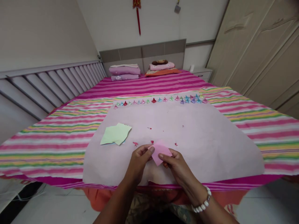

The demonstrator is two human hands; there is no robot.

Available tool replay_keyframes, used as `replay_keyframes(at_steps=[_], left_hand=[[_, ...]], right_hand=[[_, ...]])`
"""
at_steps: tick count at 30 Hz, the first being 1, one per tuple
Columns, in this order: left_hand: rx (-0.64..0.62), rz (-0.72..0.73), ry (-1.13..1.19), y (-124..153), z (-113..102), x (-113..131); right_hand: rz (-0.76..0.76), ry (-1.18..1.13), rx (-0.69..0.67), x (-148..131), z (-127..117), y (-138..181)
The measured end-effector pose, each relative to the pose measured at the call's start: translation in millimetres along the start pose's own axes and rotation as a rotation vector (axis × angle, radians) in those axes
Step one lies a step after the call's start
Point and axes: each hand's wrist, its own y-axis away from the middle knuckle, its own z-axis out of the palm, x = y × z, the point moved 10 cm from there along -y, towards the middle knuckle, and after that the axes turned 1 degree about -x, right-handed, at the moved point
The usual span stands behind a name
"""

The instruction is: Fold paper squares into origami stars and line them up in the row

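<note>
A small pink paper square (160,150) is held between both hands above the near part of a pale sheet (187,143). My left hand (141,158) pinches its left corner with the thumb on top. On the right side, my right hand (175,161) grips the paper, its thumb lying across the surface and the fingers underneath. Tiny red scraps lie close by: one piece (135,143) to the left, another (152,142) just beyond the paper, and a third (176,144) to the right. The undersides of the fingers are partly hidden.
Light green paper sheets (116,133) lie at the left, with a bluish edge below. Along the sheet's far edge runs a row of small folded paper pieces (153,100) in several colours. Folded bedding (125,71) rests by the headboard; a bed rail (58,81) stands left.
</note>
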Motion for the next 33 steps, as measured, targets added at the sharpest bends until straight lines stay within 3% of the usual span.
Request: replay_keyframes(at_steps=[2, 4, 8, 12, 21, 27, 33], left_hand=[[-0.079, -0.034, 0.057, 2.2, 12.9, -5.9], [-0.078, -0.052, 0.033, 4.1, 16.2, -12.9], [0.044, -0.043, -0.08, 4.6, 3.0, -19.7], [0.061, -0.037, -0.103, 1.1, -4.7, -16.1], [0.13, 0.025, 0.038, -4.8, -15.0, -3.9], [-0.108, -0.093, 0.136, 2.2, 16.5, -18.8], [-0.098, -0.075, 0.078, 4.0, 10.1, -19.6]], right_hand=[[-0.014, -0.026, 0.031, -0.5, -2.6, -1.0], [-0.034, -0.048, 0.048, -1.1, -4.4, -1.9], [-0.033, -0.012, 0.031, -0.6, -3.8, -1.9], [-0.022, 0.034, 0.026, -0.2, -3.0, 0.6], [-0.032, 0.096, -0.029, 1.7, 5.4, 2.5], [-0.009, 0.086, 0.006, 6.3, 0.2, 3.1], [-0.002, 0.091, 0.003, 3.9, -1.6, 4.8]])
